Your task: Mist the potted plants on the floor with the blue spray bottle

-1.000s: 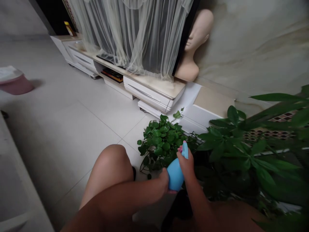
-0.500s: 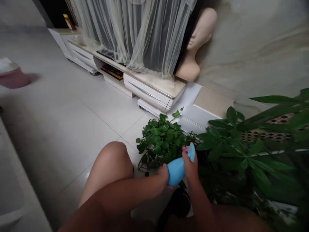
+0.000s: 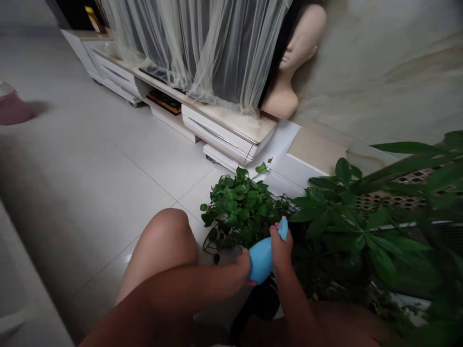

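A light blue spray bottle [image 3: 261, 260] is held between both hands, tilted, low in front of my knees. My left hand [image 3: 244, 266] is wrapped round the bottle's rounded body from the left. Around the neck and trigger head, my right hand [image 3: 281, 246] is closed, with the blue and pink top showing above its fingers. Just beyond the bottle is a bushy green potted plant [image 3: 238, 205] with glossy, wet-looking leaves. Its pot is hidden by the foliage and my hands.
A larger leafy plant [image 3: 361, 226] crowds the right side. Behind stands a long white TV cabinet [image 3: 217, 125] with a sheer curtain [image 3: 202, 53] over the screen and a mannequin head [image 3: 302, 43]. A pink bin [image 3: 14, 108] stands on the tiled floor [image 3: 90, 159] at left.
The view has shifted slightly, so the surroundings sit a little further left and higher. Both hands keep their hold on the spray bottle, its trigger head slightly lower.
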`<move>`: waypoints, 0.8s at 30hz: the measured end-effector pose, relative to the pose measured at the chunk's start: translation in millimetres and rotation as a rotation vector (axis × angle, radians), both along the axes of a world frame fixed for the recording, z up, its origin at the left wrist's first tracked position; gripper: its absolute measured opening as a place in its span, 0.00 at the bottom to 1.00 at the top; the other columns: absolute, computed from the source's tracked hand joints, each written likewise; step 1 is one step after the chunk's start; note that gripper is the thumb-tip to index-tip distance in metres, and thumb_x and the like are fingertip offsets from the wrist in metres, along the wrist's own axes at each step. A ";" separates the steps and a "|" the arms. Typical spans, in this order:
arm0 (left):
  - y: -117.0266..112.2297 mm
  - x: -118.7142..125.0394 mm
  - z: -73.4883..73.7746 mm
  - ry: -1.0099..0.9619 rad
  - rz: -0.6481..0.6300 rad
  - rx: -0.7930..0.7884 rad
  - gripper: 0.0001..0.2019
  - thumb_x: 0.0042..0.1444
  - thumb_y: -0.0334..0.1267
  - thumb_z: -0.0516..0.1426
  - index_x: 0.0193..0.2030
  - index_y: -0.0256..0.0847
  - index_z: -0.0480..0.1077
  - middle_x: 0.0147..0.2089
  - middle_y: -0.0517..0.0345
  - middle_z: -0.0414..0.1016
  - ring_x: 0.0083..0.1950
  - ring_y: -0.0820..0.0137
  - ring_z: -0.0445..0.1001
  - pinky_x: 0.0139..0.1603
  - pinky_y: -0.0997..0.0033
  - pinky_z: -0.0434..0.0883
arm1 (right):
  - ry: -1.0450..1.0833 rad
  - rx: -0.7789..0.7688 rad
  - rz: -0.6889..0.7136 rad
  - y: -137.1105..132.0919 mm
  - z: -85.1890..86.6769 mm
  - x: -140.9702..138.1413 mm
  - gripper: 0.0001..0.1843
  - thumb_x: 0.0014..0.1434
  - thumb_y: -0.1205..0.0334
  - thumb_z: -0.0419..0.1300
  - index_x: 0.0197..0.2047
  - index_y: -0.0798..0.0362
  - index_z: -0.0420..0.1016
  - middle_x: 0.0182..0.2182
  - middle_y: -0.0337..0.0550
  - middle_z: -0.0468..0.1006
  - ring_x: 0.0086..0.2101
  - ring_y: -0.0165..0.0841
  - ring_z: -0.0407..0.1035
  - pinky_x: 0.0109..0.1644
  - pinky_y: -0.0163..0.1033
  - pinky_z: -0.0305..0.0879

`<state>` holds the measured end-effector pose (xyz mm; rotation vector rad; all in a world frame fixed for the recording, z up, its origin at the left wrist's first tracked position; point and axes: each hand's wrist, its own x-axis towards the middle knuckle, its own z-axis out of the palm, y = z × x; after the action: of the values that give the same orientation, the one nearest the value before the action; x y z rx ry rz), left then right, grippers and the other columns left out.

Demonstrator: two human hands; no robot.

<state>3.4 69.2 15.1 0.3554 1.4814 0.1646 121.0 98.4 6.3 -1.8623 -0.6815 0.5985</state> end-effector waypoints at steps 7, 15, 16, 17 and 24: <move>-3.5 7.4 -33.4 -0.052 0.051 -0.067 0.29 0.66 0.53 0.37 0.56 0.35 0.67 0.55 0.37 0.75 0.48 0.54 0.80 0.38 0.57 0.80 | -0.010 -0.013 -0.032 0.8 -1.1 8.1 0.23 0.42 0.52 0.61 0.43 0.52 0.76 0.32 0.40 0.77 0.37 0.39 0.72 0.40 0.41 0.66; -6.5 12.2 -44.2 -0.056 0.072 -0.073 0.27 0.65 0.54 0.39 0.57 0.39 0.66 0.57 0.39 0.74 0.49 0.57 0.79 0.38 0.61 0.79 | 0.106 -0.022 -0.065 1.4 1.2 10.8 0.34 0.39 0.51 0.61 0.51 0.53 0.74 0.34 0.40 0.77 0.35 0.37 0.71 0.37 0.40 0.66; -7.1 12.5 -43.8 -0.061 0.077 -0.071 0.27 0.65 0.54 0.39 0.57 0.39 0.66 0.57 0.39 0.74 0.49 0.56 0.79 0.37 0.61 0.79 | 0.114 -0.027 -0.060 1.1 1.9 10.3 0.35 0.39 0.50 0.61 0.52 0.53 0.74 0.34 0.40 0.76 0.35 0.37 0.71 0.37 0.39 0.66; -7.9 12.6 -43.1 -0.064 0.079 -0.073 0.28 0.65 0.54 0.39 0.58 0.39 0.66 0.57 0.39 0.74 0.49 0.56 0.79 0.37 0.61 0.79 | 0.115 -0.033 -0.050 0.7 2.6 9.8 0.35 0.39 0.50 0.60 0.52 0.53 0.74 0.34 0.40 0.76 0.35 0.37 0.71 0.37 0.39 0.66; -10.4 10.8 -32.1 -0.055 0.062 -0.127 0.28 0.66 0.52 0.36 0.56 0.36 0.67 0.53 0.40 0.76 0.44 0.58 0.80 0.34 0.61 0.79 | 0.001 -0.066 0.022 -1.9 1.4 11.5 0.27 0.41 0.52 0.60 0.47 0.52 0.76 0.28 0.36 0.74 0.34 0.36 0.70 0.38 0.40 0.66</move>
<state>14.2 58.8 -17.0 0.2016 1.4415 0.1282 132.6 96.5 7.8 -1.9179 -0.6900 0.6426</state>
